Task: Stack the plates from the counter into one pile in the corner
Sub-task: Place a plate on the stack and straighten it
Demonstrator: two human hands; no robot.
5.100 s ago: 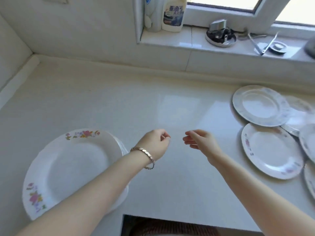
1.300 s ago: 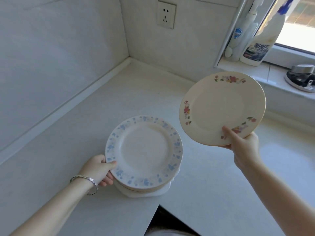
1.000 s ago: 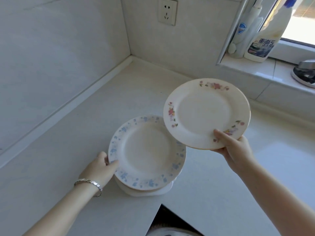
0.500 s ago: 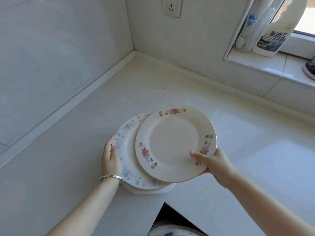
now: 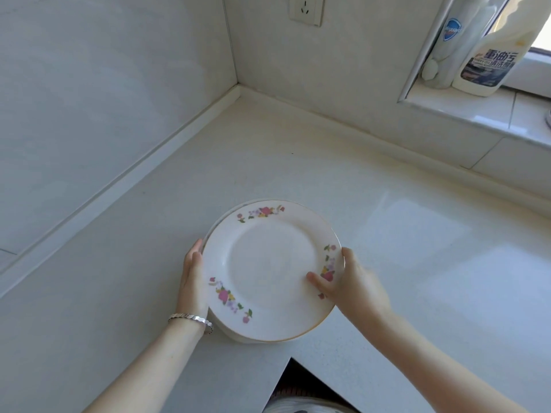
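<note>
A flowered plate (image 5: pixel 272 271) tops the pile on the counter (image 5: pixel 417 234), the right hand (image 5: pixel 351 283) pinching its rim, the left hand (image 5: pixel 192 281) against the pile's side.

1. The cream round ceramic plate with pink flower sprigs (image 5: pixel 272 263) looks glazed and smooth from here. It has a soft sheen and a thin gilt line along its near rim.
2. The pile of white plates (image 5: pixel 220 219) under it shows only slim edges, and they look glazed too.
3. The pale speckled stone-like counter (image 5: pixel 417 234) is polished, and window light lies on it in bright patches.
4. The large white wall tiles (image 5: pixel 104 84) are smooth and faintly glossy.
5. The silver metal link bracelet (image 5: pixel 190 318) on the left wrist glints.
6. The white plastic cleaner bottle (image 5: pixel 489 55) carries a shiny printed label.
7. The white plastic wall socket (image 5: pixel 305 8) looks satin-smooth.
</note>
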